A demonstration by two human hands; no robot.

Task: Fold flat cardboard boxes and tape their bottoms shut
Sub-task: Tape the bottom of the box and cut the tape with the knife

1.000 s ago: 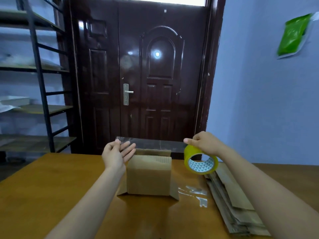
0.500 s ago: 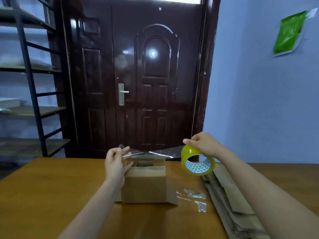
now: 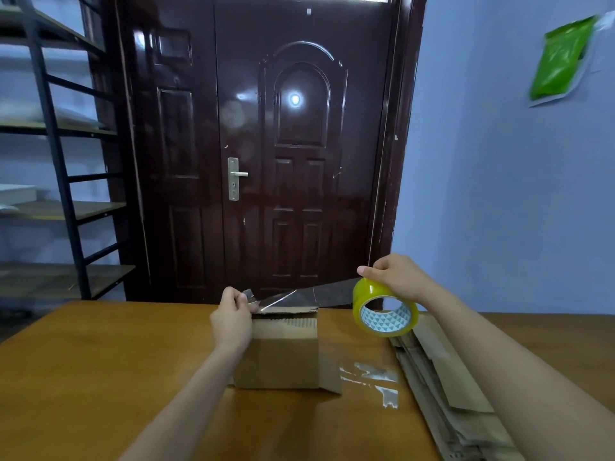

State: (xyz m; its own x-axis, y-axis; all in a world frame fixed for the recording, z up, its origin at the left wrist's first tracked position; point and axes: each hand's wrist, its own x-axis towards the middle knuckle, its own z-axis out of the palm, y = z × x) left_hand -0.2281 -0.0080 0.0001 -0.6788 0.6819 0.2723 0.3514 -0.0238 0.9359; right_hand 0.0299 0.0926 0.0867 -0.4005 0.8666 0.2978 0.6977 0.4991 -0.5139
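- Box (image 3: 279, 356): small cardboard carton standing on the worktop (image 3: 100, 377) just in front of the person, bottom flaps turned up. Judged light and fairly stiff at the walls, flaps easily bent; likely to slide on the smooth wood unless braced, so best held at a top corner or edge.
- Tape strip (image 3: 306, 296): clear, stretched from the roll down to the box's left top edge. Judged thin, sticky, prone to twisting and clinging to itself; to be kept taut and held only at the free end.
- Left hand (image 3: 233, 319): fingers curled, free end of the strip pinched at the box's upper left corner.
- Right hand (image 3: 396, 277): closed over the top of the tape roll (image 3: 382, 309), held in the air just right of the box.
- Roll: yellow-tinted, core printed with a triangle pattern; no readable brand.
- Flat cardboard stack (image 3: 449, 394) lying to the right; loose tape scraps (image 3: 376, 377) stuck on the worktop between stack and box.
- No legible writing anywhere.
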